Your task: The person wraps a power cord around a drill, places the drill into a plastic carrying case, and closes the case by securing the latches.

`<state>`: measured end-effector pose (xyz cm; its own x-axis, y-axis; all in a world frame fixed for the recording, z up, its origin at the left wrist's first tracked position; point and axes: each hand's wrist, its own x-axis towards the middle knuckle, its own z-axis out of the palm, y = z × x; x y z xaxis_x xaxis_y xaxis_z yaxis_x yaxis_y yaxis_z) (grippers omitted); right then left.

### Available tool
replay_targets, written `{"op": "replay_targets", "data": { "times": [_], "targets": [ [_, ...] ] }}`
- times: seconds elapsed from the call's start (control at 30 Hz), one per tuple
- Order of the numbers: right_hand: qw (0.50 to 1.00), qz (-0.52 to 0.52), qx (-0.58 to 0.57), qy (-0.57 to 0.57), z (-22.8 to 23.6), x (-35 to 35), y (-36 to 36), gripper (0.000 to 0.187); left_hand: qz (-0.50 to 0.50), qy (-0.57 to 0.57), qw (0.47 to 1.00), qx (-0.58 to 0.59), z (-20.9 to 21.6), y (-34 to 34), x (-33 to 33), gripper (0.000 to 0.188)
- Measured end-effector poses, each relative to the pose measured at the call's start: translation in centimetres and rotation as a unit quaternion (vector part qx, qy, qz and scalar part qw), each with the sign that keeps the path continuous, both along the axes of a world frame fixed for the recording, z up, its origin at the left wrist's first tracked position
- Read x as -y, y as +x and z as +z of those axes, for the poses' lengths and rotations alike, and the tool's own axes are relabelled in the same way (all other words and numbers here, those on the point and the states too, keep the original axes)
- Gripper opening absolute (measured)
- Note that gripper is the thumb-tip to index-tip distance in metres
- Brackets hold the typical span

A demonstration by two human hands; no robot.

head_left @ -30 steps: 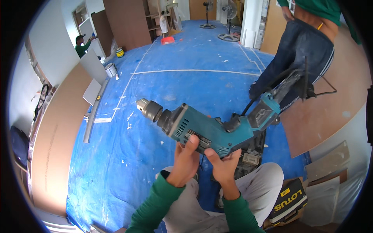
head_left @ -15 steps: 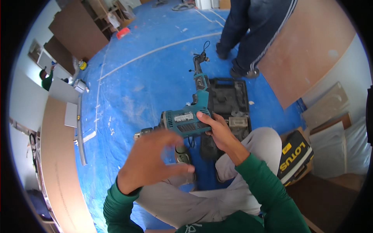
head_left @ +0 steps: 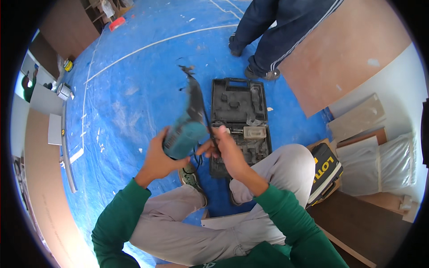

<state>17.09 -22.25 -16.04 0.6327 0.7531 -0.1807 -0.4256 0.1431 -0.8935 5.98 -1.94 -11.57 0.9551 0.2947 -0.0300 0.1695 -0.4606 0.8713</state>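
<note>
A teal and black electric drill (head_left: 184, 134) is tilted in front of me, its handle pointing away and a little blurred. My left hand (head_left: 154, 157) wraps round the drill's body from the left. A black power cord (head_left: 208, 117) runs down along the handle's right side. My right hand (head_left: 230, 154) is closed round that cord beside the rear of the body, thumb up and fingers bent; part of its grip is blurred. The drill's chuck is hidden from view. Just beyond my right hand lies an opened black tool case (head_left: 239, 105) with a pale small box (head_left: 254, 132) inside.
Blue sheeting (head_left: 134, 98) covers the floor. Another person's legs (head_left: 272, 40) stand beyond the case. A black and yellow toolbox (head_left: 325, 172) is by my right knee. Boards lean at right, and a long brown panel (head_left: 44, 178) stands at left, beside a metal bar.
My left hand has come onto the drill's body. My right hand has left the body for the cord. The drill has turned and shifted left, its chuck swinging out of sight.
</note>
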Motion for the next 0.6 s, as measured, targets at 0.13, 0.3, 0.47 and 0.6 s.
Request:
{"op": "replay_targets", "data": {
  "times": [0.13, 0.3, 0.47, 0.6],
  "targets": [
    [0.971, -0.035, 0.215, -0.103, -0.2, -2.0, -4.8, 0.052, 0.046, -0.096, 0.994, 0.012, 1.9, 0.1, -0.9, 0.071],
    [0.908, 0.081, 0.353, -0.210, 4.2, -1.2, -5.5, 0.054, 0.034, 0.093, 0.993, 0.067, 3.8, 0.7, 0.6, 0.073],
    [0.921, 0.193, 0.285, -0.182, 6.9, 3.1, -4.5, 0.044, -0.015, 0.252, 0.967, 0.043, 2.3, 0.2, 0.6, 0.079],
    [0.969, 0.151, 0.118, -0.156, 2.4, 6.1, -8.3, 0.039, -0.020, 0.301, 0.953, 0.024, 1.5, 0.8, 0.8, 0.078]
  ]
}}
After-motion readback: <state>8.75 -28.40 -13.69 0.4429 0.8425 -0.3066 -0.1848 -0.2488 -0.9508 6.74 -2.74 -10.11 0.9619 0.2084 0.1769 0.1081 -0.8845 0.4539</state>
